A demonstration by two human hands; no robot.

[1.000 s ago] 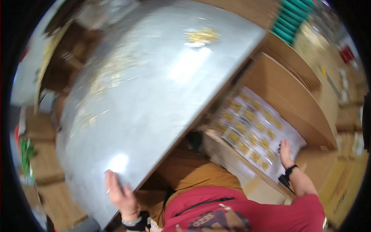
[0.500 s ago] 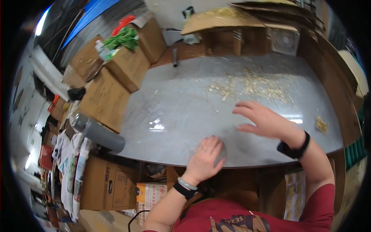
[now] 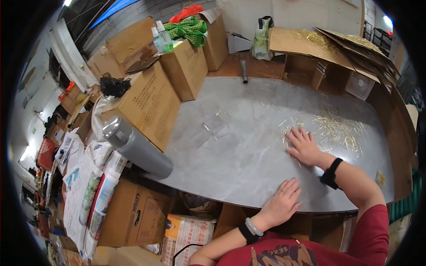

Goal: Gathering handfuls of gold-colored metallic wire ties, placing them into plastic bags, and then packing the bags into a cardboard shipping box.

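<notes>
On the grey tabletop (image 3: 248, 164) my right hand (image 3: 305, 147) lies palm down, fingers stretched and a little spread. Thin gold-coloured metal pieces, like pins or wires, show around its fingertips. A larger scatter of these gold pieces (image 3: 344, 131) spreads just beyond and to the right of that hand. My left hand (image 3: 279, 205) rests flat by the front edge, fingers extended and nothing visible in it. At the right end sits a small gold clump (image 3: 380, 178).
A grey bottle (image 3: 137, 148) leans at the table's left edge beside cardboard boxes (image 3: 144, 106). A grey tube (image 3: 244, 71) stands at the back. Cardboard shelving (image 3: 326, 48) and a cardboard wall (image 3: 395, 128) bound the back and right. A box (image 3: 133, 217) stands below left.
The view has swung left, shifting the scene rightward. My right hand has come down flat at the near left edge of the gold scatter; my left hand stays near the front edge.
</notes>
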